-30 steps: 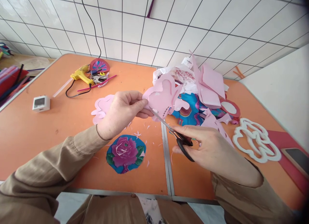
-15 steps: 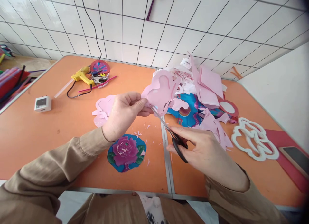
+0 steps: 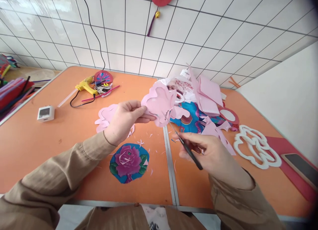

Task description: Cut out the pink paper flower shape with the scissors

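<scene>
My left hand pinches a pink paper cut-out by its left edge and holds it above the orange table. My right hand grips black-handled scissors, whose blades reach up into the lower edge of the pink paper. A round rose picture with a blue border lies on the table below my left hand. Small pink paper snippets are scattered around it.
A heap of pink paper and blue printed pieces lies behind the cut-out. A white flower-shaped frame sits at right. A yellow glue gun, keys and a small white box are at left. More pink shapes lie under my left hand.
The view tilted up a little. My right hand with the scissors shifted slightly left and turned, with the handles now edge-on. The pink paper stayed in my left hand.
</scene>
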A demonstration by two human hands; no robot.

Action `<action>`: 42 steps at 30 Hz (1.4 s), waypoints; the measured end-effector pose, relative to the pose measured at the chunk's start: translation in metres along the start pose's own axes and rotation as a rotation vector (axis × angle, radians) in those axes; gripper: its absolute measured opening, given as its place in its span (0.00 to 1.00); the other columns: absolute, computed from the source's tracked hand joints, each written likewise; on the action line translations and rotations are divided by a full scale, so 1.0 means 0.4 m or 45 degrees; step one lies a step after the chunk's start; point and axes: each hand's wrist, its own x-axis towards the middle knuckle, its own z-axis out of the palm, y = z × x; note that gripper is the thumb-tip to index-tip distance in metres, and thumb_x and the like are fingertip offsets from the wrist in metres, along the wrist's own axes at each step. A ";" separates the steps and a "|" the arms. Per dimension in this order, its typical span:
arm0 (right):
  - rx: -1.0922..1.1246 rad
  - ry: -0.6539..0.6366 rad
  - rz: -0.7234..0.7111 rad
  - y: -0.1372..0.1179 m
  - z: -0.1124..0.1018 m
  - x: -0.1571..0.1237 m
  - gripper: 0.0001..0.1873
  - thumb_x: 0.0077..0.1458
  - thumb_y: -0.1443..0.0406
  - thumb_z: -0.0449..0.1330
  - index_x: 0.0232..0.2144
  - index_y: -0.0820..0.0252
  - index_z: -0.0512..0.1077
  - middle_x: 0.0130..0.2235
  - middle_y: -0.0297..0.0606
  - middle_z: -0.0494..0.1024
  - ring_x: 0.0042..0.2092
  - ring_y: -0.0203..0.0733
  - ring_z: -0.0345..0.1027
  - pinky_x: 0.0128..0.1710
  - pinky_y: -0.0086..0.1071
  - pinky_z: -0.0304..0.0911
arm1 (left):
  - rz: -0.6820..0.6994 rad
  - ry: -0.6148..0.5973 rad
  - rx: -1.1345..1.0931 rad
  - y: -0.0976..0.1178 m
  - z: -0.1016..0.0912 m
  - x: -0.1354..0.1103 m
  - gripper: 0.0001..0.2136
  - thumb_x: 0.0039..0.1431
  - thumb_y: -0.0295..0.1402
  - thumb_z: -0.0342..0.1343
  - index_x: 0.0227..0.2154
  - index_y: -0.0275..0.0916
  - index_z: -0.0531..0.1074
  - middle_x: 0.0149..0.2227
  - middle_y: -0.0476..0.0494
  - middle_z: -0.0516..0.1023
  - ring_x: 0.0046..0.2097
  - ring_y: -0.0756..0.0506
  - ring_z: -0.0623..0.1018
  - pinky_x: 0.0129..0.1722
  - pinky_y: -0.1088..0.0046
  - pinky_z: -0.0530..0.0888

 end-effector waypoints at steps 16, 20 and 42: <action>0.717 0.387 0.171 0.051 0.049 0.057 0.22 0.47 0.54 0.67 0.43 0.59 0.75 0.26 0.32 0.76 0.25 0.36 0.68 0.23 0.31 0.66 | -0.104 -0.081 -0.311 -0.023 -0.017 0.012 0.08 0.61 0.27 0.59 0.25 0.33 0.73 0.30 0.36 0.84 0.33 0.50 0.84 0.33 0.84 0.77; 0.561 0.421 0.263 0.103 0.057 0.082 0.29 0.40 0.55 0.70 0.45 0.60 0.74 0.29 0.32 0.77 0.28 0.40 0.71 0.27 0.36 0.69 | -0.103 -0.211 -0.217 -0.013 -0.049 0.040 0.08 0.57 0.29 0.63 0.24 0.33 0.74 0.26 0.37 0.83 0.27 0.50 0.83 0.28 0.84 0.76; -0.515 0.069 0.206 0.115 0.054 0.119 0.09 0.52 0.64 0.60 0.35 0.61 0.75 0.32 0.44 0.80 0.36 0.48 0.73 0.33 0.35 0.58 | -0.049 -0.594 0.293 0.038 -0.113 0.068 0.13 0.43 0.40 0.72 0.20 0.36 0.77 0.12 0.44 0.72 0.13 0.49 0.71 0.12 0.77 0.62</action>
